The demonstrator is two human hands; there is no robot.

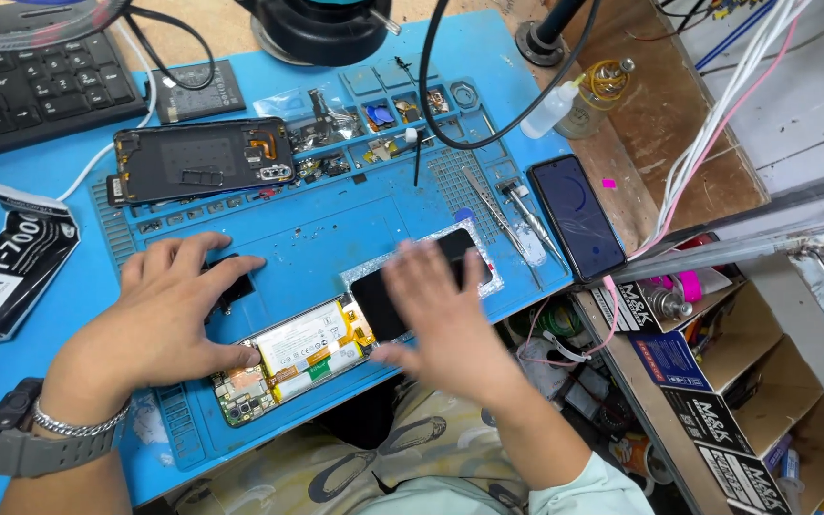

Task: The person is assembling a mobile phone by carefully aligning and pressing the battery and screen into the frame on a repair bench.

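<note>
Your left hand (169, 305) lies flat on the blue mat (336, 229) that covers the counter, fingers spread and slack, its grip loose and clamped on nothing. The fingertips reach a small black part (237, 286), and the thumb presses the near edge of the opened phone (293, 360). That phone lies face down at the front edge of the mat, tilted, with its white battery and green circuit board showing.

Your right hand (441, 319) is blurred. It rests on the black screen panel (402, 286) at the far end of the opened phone, fingers stretched over the glass rather than curled around it; whether it grips the panel you cannot tell.

Further back on the mat lies a black phone back frame (200, 160). A pair of tweezers (493, 210) lies to the right of the panel, and a second dark phone (576, 216) sits just beyond at the mat's right edge. A glue tube (13, 267) lies at the left, a keyboard (35, 81) behind it.
</note>
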